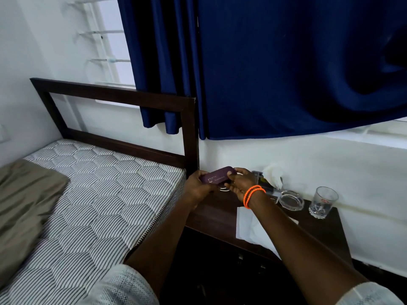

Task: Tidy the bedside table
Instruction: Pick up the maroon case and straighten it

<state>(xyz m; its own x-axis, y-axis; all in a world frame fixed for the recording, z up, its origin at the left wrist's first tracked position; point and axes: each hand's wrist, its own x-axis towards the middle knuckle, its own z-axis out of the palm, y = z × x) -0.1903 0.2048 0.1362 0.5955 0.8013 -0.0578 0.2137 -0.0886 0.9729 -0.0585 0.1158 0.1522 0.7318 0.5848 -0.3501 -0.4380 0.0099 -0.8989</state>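
Here, in the head view, both hands hold a small purple case [218, 177] just above the back left corner of the desk [220, 214] — the left hand [199, 185] curls round its left end, the right hand [241, 182] pinches its right end. So each grip is clenched on the case. To do this step well, it seems wise to keep the case level and set it down square against the wall, well apart from the ashtray [291, 200] and the glass [322, 202] — both look easy to knock. The white paper [253, 227] near the front edge likely needs clearing next.
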